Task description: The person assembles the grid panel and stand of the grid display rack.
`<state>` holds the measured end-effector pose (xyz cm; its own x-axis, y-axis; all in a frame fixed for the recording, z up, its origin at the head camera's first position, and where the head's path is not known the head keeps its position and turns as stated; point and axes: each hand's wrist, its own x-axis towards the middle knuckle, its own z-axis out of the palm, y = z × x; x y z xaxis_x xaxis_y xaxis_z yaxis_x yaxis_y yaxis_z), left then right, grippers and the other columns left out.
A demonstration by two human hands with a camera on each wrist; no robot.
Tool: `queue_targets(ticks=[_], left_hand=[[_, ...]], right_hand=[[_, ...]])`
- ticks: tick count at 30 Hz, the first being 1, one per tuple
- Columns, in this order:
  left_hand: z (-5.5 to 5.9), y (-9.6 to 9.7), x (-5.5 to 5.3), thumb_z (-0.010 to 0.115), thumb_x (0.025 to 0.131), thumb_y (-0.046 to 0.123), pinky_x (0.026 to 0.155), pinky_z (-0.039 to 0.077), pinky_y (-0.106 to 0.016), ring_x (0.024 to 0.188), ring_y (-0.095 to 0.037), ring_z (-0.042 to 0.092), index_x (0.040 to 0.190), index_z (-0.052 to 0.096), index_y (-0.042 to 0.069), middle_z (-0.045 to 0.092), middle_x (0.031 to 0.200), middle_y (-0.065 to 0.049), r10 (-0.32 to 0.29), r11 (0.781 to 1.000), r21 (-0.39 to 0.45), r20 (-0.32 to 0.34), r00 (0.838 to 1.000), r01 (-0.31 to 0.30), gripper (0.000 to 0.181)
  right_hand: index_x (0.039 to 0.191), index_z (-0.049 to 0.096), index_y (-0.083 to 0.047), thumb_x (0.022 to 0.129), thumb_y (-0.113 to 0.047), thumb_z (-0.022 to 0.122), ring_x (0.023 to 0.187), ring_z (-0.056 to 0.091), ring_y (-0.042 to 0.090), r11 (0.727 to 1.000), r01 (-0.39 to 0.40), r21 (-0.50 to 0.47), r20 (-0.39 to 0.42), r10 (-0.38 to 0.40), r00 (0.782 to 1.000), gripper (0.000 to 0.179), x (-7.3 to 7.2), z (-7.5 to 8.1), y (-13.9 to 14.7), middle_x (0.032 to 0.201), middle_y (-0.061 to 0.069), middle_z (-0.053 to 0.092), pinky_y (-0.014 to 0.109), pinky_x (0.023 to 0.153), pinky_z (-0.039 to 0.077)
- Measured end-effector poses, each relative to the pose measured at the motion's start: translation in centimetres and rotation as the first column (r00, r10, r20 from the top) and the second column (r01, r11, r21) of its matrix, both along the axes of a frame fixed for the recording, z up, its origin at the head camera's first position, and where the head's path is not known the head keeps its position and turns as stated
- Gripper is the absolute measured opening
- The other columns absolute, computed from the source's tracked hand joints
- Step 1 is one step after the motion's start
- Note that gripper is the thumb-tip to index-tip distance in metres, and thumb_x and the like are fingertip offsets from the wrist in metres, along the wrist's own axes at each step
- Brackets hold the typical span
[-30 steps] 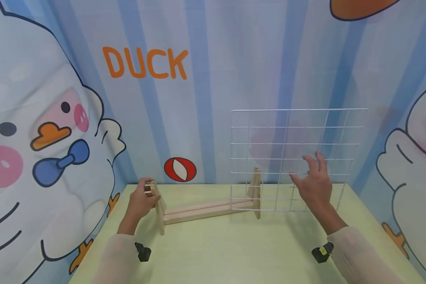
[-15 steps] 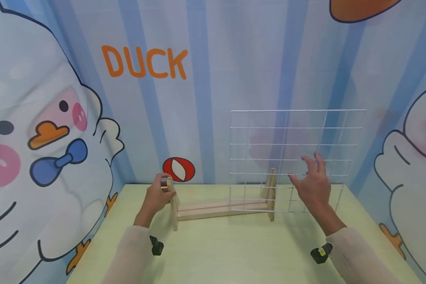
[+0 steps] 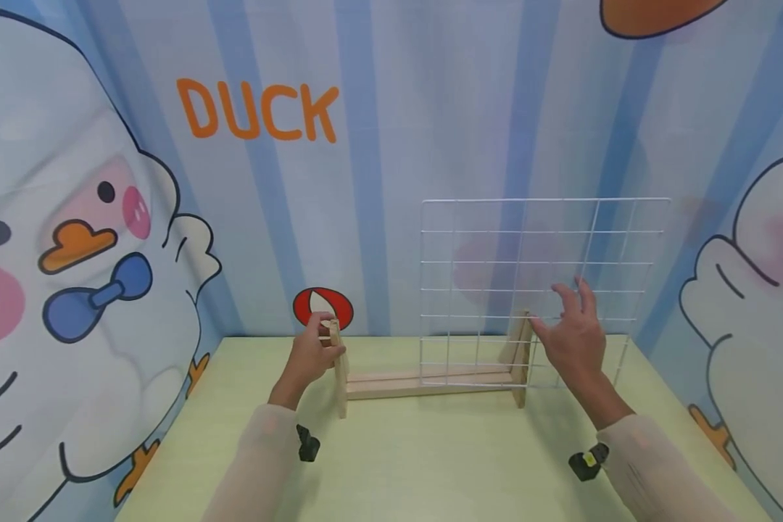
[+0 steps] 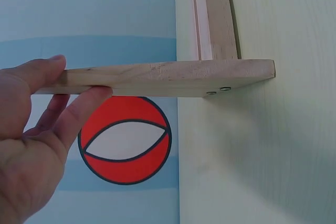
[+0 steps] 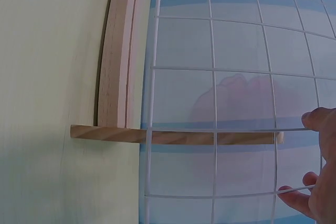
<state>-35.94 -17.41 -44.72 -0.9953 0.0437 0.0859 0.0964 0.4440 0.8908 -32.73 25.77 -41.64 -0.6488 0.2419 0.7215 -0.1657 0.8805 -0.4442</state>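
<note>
My left hand (image 3: 309,355) pinches the upper part of the left end board (image 4: 168,77) of a pale wooden stand, thumb on one face and fingers on the other. A long two-piece rail (image 3: 431,389) joins this board to the right end board (image 3: 520,370), and two screw heads show near the base in the left wrist view. In front of the stand's right part, my right hand (image 3: 577,341) holds a white wire grid panel (image 3: 548,199) upright by its wires. The panel overlaps the right end board (image 5: 184,137) in the right wrist view.
Everything stands over a pale yellow tabletop (image 3: 424,457). Close behind its back edge hangs a blue striped curtain (image 3: 444,109) printed with ducks and a red ball (image 3: 303,308). A black wrist camera (image 3: 587,462) sits at each cuff.
My left hand has slid the wooden stand to the right, so its right end now lies farther behind the wire grid panel. The right hand and panel have stayed nearly still.
</note>
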Motion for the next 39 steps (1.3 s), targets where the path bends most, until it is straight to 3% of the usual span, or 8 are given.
queue_targets(ticks=[5,16,22,30,39], left_hand=[[-0.1,1.4,-0.3,0.072,0.091,0.002,0.084,0.062,-0.047,0.125,-0.04,0.062,0.144,0.039,0.015,0.056,0.139,-0.022,-0.015,1.0,-0.009,0.006,1.0,0.015,0.063],[-0.3,4.5,-0.4,0.073,0.09,0.001,0.082,0.063,-0.044,0.119,-0.037,0.065,0.14,0.044,0.014,0.062,0.132,-0.023,-0.089,0.996,-0.011,-0.054,0.995,0.088,0.059],[-0.1,5.2,-0.7,0.073,0.091,0.003,0.083,0.062,-0.044,0.121,-0.035,0.064,0.14,0.044,0.017,0.06,0.134,-0.019,-0.088,0.996,-0.013,-0.033,0.996,0.087,0.059],[-0.2,5.4,-1.1,0.073,0.091,0.003,0.082,0.063,-0.045,0.122,-0.036,0.063,0.143,0.042,0.018,0.059,0.135,-0.019,-0.082,0.997,0.002,-0.027,0.996,0.082,0.062],[-0.5,5.3,-1.1,0.073,0.091,0.003,0.081,0.063,-0.045,0.12,-0.037,0.063,0.144,0.041,0.015,0.058,0.133,-0.021,-0.1,0.995,0.015,-0.011,0.995,0.1,0.063]], right_hand=[[0.135,0.056,-0.009,0.081,-0.019,0.086,0.089,0.071,0.041,1.0,0.004,-0.011,0.01,-0.004,1.0,0.062,0.2,0.0,-0.1,0.156,0.022,0.042,0.05,0.059,0.054],[0.137,0.055,-0.008,0.083,-0.021,0.085,0.086,0.07,0.041,1.0,0.009,-0.013,0.02,-0.009,1.0,0.063,0.4,0.1,-0.5,0.157,0.022,0.041,0.052,0.063,0.057],[0.136,0.055,-0.008,0.082,-0.02,0.086,0.088,0.071,0.043,1.0,0.0,-0.008,-0.009,0.0,1.0,0.063,0.4,0.8,-0.8,0.156,0.023,0.041,0.053,0.061,0.056],[0.133,0.057,-0.009,0.08,-0.018,0.087,0.085,0.071,0.041,0.999,-0.02,0.024,-0.079,0.022,0.997,0.062,-0.6,4.0,-1.6,0.155,0.022,0.044,0.051,0.059,0.054],[0.132,0.059,-0.009,0.082,-0.018,0.085,0.093,0.068,0.046,0.999,-0.036,0.028,-0.102,0.038,0.994,0.057,-1.7,8.5,-4.4,0.157,0.02,0.043,0.053,0.069,0.057]])
